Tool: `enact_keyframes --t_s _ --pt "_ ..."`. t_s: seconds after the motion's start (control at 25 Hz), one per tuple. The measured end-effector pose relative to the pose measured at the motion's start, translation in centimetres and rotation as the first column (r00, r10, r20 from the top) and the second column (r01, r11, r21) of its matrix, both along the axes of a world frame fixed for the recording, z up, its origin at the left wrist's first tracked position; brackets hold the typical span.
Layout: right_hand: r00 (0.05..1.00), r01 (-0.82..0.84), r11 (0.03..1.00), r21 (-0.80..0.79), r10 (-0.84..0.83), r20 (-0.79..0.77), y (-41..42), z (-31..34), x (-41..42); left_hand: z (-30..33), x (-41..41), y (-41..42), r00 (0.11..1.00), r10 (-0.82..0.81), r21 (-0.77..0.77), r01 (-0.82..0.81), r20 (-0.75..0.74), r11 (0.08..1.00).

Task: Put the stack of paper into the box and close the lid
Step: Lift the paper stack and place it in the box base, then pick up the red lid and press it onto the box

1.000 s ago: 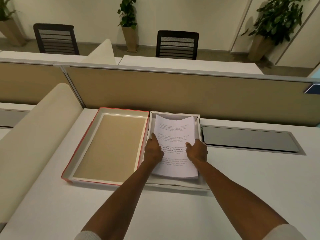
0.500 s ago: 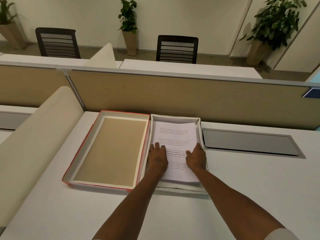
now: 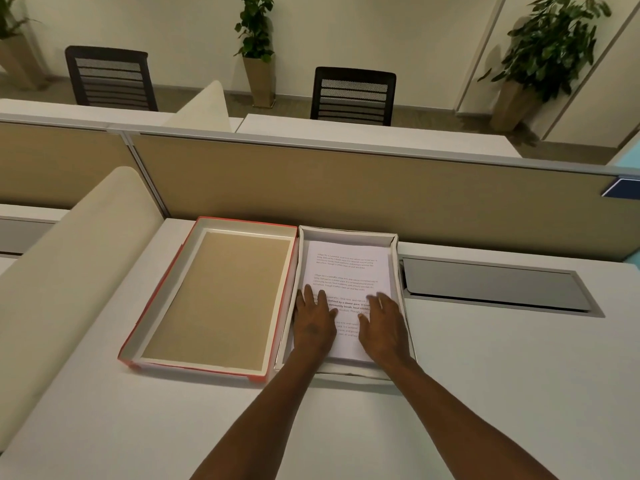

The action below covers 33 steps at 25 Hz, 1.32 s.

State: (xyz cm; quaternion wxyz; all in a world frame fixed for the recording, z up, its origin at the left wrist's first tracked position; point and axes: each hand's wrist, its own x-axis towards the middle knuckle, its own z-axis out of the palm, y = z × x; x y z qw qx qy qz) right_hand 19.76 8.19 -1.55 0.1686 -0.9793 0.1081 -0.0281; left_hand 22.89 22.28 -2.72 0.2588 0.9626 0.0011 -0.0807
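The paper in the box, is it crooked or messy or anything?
Nothing stands out. The stack of paper lies flat inside the white box, roughly square with its walls, and both hands rest open on top. The red-edged lid lies inside-up beside the box, not yet on.

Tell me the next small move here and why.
Probably lift both hands off and reach for the lid. The paper already lies flat inside the box, with the left hand and right hand resting open on it; the lid lies upturned beside the box.
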Motion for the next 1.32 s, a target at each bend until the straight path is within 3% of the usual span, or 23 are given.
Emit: enact_keyframes --t_s 0.2,0.4,0.52,0.64,0.76,0.92,1.0,1.08,1.16,1.32 --pt "0.993 -0.12 0.992 -0.044 0.119 -0.023 -0.3 -1.0 -2.2 -0.1 -0.2 0.5 0.992 -0.122 0.174 0.112 0.045 0.978" --pt "0.991 -0.136 0.991 0.008 0.136 -0.009 0.1 0.7 -2.6 1.5 -1.1 1.9 0.983 -0.178 0.129 0.17 0.052 0.977" --pt "0.982 -0.184 0.976 0.118 0.176 0.071 2.9 1.4 -3.7 2.2 -3.6 3.6 0.976 -0.076 -0.069 0.092 0.202 0.993" --pt "0.952 -0.294 0.941 0.169 0.272 0.142 6.8 2.0 -5.6 2.5 -6.0 7.1 0.965 0.091 -0.222 -0.036 0.245 0.974" --pt "0.872 -0.48 0.87 0.114 0.459 0.172 10.4 1.9 -7.5 2.8 -7.3 11.8 0.926 0.228 -0.237 -0.158 0.301 0.958" --pt "0.743 -0.665 0.745 -0.057 0.667 0.054 13.7 0.7 -9.2 3.0 -8.5 18.2 0.839 0.402 -0.146 -0.375 0.367 0.915" --pt "0.712 -0.699 0.706 -0.108 0.702 -0.018 14.1 0.2 -9.9 2.6 -8.8 21.0 0.78 0.556 -0.14 -0.54 0.289 0.83" --pt "0.699 -0.71 0.685 -0.16 0.714 -0.047 14.0 -0.1 -10.4 2.6 -8.8 23.0 0.679 0.732 -0.238 -0.702 0.064 0.672" --pt "0.702 -0.707 0.685 -0.176 0.71 -0.057 13.8 0.0 -10.7 2.6 -8.2 24.5 0.604 0.788 -0.309 -0.777 -0.121 0.548" --pt "0.712 -0.702 0.698 -0.144 0.696 -0.094 13.8 0.5 -10.8 2.3 -7.3 27.0 0.494 0.838 -0.347 -0.847 -0.232 0.403"
